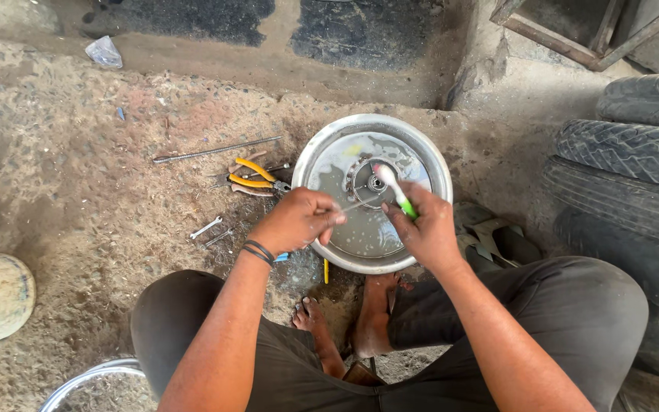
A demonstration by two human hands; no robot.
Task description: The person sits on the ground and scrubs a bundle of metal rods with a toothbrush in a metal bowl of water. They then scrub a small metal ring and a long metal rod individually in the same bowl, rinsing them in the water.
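Pinching a thin metal rod (356, 204) in your left hand (297, 221), fingers closed, your right hand (425, 229) clamped on a green-handled toothbrush (394, 191), bristles near the hub part (369, 181) in the steel basin (421, 149), yellow-handled pliers (257, 177) beside it on the dirt.

At the centre of the frame we see a basin (310, 164) on the ground, with a hub part (360, 183) lying in it. Our left hand (297, 220) and right hand (427, 229) hover over its lower half, the right holding a toothbrush (395, 190). Pliers (256, 180) and a rod (215, 150) lie left of the basin, with what may be a small wrench (206, 227) below them. Stacked tyres (634, 168) stand at right.
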